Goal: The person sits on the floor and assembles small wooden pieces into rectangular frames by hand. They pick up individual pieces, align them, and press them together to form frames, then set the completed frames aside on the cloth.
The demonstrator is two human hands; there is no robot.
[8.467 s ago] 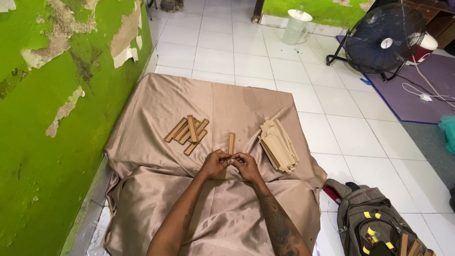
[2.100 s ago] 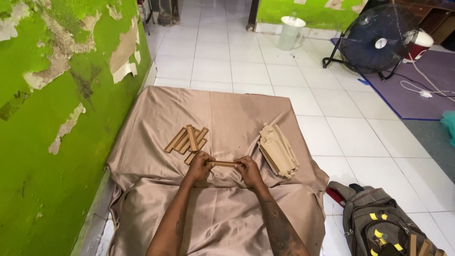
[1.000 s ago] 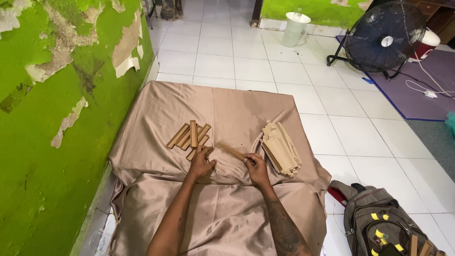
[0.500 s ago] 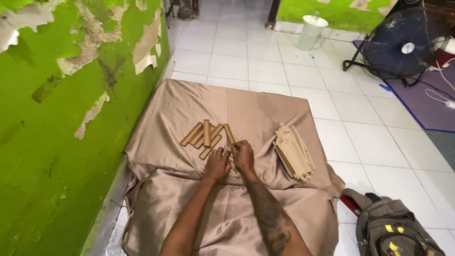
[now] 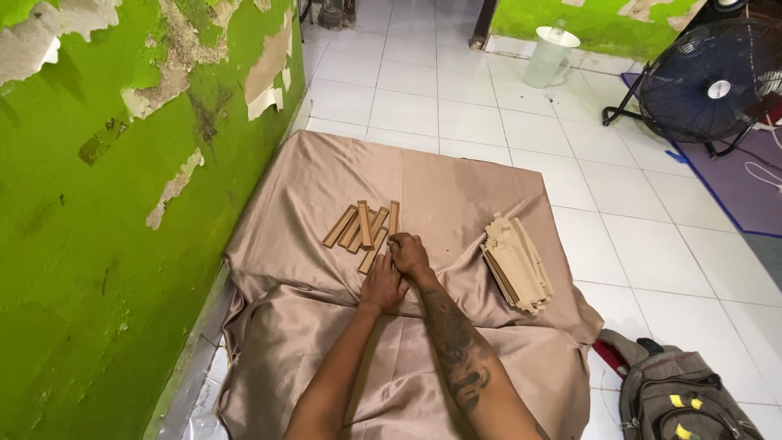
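Down on the tan cloth [image 5: 456,179] spread over the white tiled floor [image 5: 652,244], both hands meet just below a small heap of brown wooden strips [image 5: 362,228]. The right hand [image 5: 409,254] is curled with its fingertips at the lower end of one brown strip [image 5: 394,218], which lies at the right edge of the heap and runs lengthwise away from the person, nearly straight up the view. The left hand [image 5: 383,285] sits just behind and touching the right, its fingers bent toward the near end of another strip [image 5: 372,251] that slants up to the right. Whether either hand actually pinches a strip cannot be told, since the knuckles cover the fingertips.

The other strips in the heap fan out, most tilted up to the right, one crossing over them nearly upright. Well apart to the right lies a stack of paler flat strips [image 5: 517,262], long axes running away from the person and leaning slightly left. A backpack [image 5: 684,399] is cut off at the lower right corner, and a black fan [image 5: 709,81] stands at the upper right.
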